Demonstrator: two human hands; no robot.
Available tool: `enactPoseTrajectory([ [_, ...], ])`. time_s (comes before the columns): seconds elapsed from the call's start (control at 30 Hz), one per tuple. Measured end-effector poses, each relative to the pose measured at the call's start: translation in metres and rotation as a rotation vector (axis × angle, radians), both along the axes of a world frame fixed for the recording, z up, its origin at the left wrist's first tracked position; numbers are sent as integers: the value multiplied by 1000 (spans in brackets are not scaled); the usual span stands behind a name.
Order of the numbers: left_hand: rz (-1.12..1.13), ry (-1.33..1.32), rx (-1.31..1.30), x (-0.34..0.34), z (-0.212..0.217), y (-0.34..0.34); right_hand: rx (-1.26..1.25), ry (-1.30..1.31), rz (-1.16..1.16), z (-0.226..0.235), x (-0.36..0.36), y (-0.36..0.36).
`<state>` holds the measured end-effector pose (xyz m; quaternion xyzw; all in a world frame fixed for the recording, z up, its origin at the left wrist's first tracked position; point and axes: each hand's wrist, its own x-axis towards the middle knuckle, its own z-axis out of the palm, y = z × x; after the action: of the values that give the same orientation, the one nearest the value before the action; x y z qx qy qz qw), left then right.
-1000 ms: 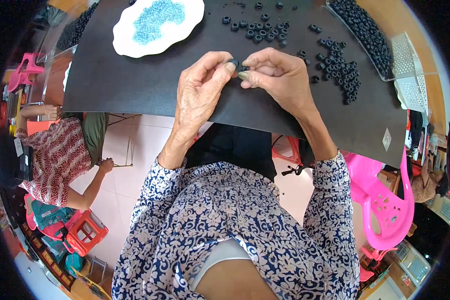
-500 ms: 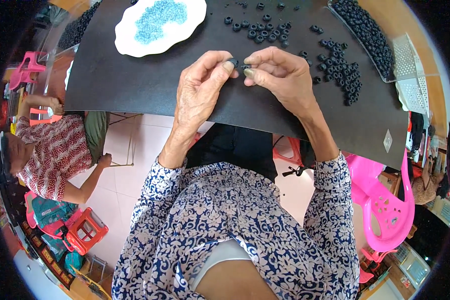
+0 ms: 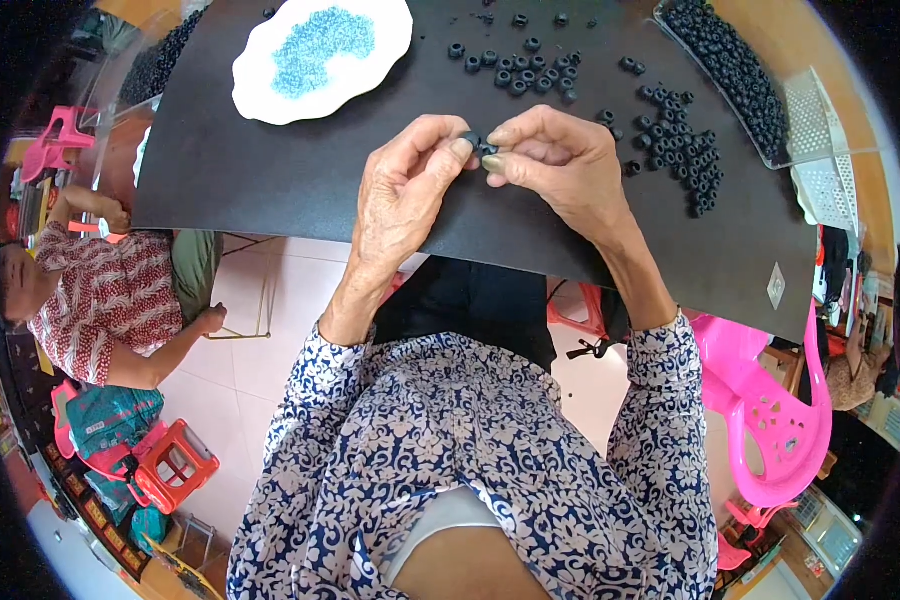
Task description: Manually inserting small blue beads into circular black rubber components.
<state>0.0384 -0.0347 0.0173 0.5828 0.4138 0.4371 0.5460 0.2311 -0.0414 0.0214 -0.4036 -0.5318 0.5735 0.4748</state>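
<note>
My left hand [image 3: 405,190] pinches a small black ring-shaped piece [image 3: 470,139] between thumb and fingertips, above the near part of the dark table [image 3: 300,180]. Thumb and forefinger of my right hand [image 3: 575,170] close on another small dark piece [image 3: 489,151], mostly covered by the fingertips. The two pieces meet or nearly meet; I cannot tell whether they are joined. Beyond my hands lie loose black ring-shaped pieces [image 3: 521,75] with holes, and a bigger cluster of them [image 3: 680,145] is to the right. A white scalloped plate [image 3: 355,88] holds many tiny light-blue translucent pieces [image 3: 320,45].
A clear tray [image 3: 776,160] full of black pieces stands at the right edge, beside a white perforated basket [image 3: 822,140]. More black pieces [image 3: 160,55] fill a container at far left. A seated person [image 3: 120,290] is on the left; a pink chair [image 3: 770,410] stands right.
My right hand has come slightly down and left, bringing its piece against or close to the one in my left hand. The seated person's head has shifted.
</note>
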Motion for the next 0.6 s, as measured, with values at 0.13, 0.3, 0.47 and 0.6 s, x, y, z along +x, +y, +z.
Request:
enactPoseTrajectory([
  [0.13, -2, -40, -10, 2, 1, 0, -2, -17, 4, 0, 0, 2],
  [0.3, -12, 53, 20, 0, 0, 2, 23, -25, 5, 0, 1, 2],
  [0.47, -51, 10, -39, -1, 2, 2, 14, -33, 15, 2, 1, 2],
  [0.6, -65, 5, -21, -1, 0, 4, 20, -2, 40, 5, 1, 3],
])
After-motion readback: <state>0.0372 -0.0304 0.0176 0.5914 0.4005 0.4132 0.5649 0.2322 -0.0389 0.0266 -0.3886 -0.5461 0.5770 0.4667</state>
